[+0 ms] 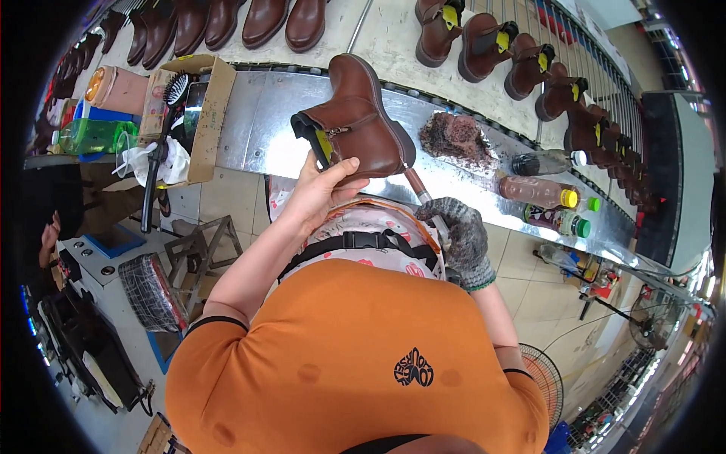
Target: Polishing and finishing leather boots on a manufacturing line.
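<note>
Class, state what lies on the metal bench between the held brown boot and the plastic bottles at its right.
In the head view, a dark brown fuzzy pad lies there.

Boot (355, 117) held over metal bench (261, 129), gripped at its near side by left hand (321, 189). Right hand (457, 234) lies right of left hand, holding a brush (418, 189) whose tip touches boot's right end. Cardboard box (208, 113) on bench, left of boot. Bottles (541, 193) on bench to the right. Rows of boots (529, 64) behind bench. Stool (200, 242) below bench, left of the person.
</note>
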A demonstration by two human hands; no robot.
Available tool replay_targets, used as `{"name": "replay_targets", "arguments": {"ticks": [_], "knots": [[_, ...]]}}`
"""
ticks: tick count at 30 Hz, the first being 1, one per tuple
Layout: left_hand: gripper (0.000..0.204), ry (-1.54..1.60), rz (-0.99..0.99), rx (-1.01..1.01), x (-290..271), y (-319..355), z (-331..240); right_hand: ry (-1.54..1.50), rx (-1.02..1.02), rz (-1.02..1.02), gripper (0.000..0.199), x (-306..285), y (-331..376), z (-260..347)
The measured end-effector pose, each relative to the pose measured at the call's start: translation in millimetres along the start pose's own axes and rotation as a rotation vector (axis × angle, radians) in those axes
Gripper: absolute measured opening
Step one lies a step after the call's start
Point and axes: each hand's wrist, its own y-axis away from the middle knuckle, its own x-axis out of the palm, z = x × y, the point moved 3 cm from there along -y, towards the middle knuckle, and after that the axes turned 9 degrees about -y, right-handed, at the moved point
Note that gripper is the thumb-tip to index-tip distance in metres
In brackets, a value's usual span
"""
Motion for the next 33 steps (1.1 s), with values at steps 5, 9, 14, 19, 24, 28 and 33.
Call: {"name": "replay_targets", "arguments": {"ticks": [5,9,14,19,24,28,33], "knots": [[0.062,0.183,0.044,-0.015,1.4,-3.2,-3.8,-0.039,-0.043,-0.092,0.060,8.5,7.6,-4.3],[0.059,0.257,0.061,0.008,-0.3,-2.6,-8.9,-0.061,-0.036,-0.067,0.067,10.7,7.6,-7.4],[0.055,0.201,0.111,0.049,-12.9,-3.4,-18.7,-1.038,0.168,-0.077,0.075,-13.4,22.6,-38.1],[0.050,0.032,0.130,0.153,-19.6,-31.5,-56.3,-0.701,0.210,-0.473,0.059,-18.7,7.0,-66.0],[0.047,-0.127,0.175,0.251,-5.8,-140.5,-116.0,-0.932,0.272,-0.520,0.042,19.8,-2.7,-148.8],[0.045,-0.453,-0.029,0.333,27.4,-227.5,-161.6,-0.714,0.173,-0.568,0.027,25.9,-4.7,-182.8],[0.065,-1.068,-0.280,0.358,66.9,-285.4,-165.7,-0.713,0.238,-0.559,0.034,28.3,-3.8,-199.1]]}}
